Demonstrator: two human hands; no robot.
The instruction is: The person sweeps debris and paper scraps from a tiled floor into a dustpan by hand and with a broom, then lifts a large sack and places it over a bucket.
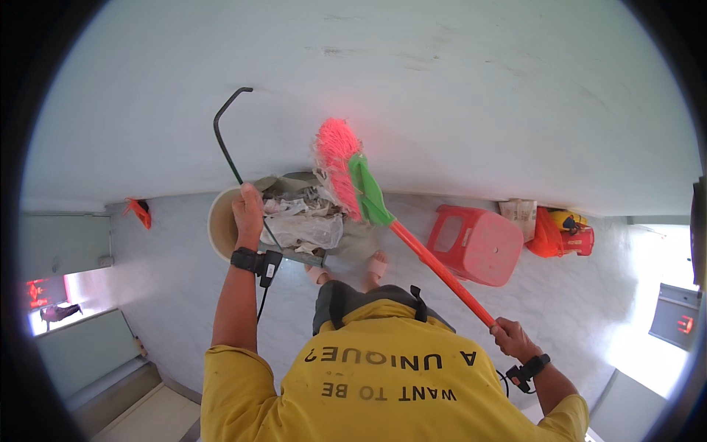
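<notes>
My left hand (pixel 248 215) grips the thin dark metal handle (pixel 225 143) of a long-handled dustpan (pixel 301 256). Plastic bags and crumpled litter (pixel 309 229) are heaped at the dustpan and hide most of it. My right hand (pixel 515 338) is closed around the red pole of a broom (pixel 442 271). The broom's green head (pixel 369 190) is raised in front of me, its pink bristles (pixel 337 143) beside the litter. Bits of clear plastic cling to the bristles. Behind my left hand stands a cream-coloured bin (pixel 222 224).
A red plastic stool (pixel 486 243) is on the tiled floor to the right. Past it, an orange bag (pixel 544 237) and a red box (pixel 579 241) rest by the scuffed wall (pixel 442 110). Another orange bag (pixel 139 212) lies far left. Doorways open at both sides.
</notes>
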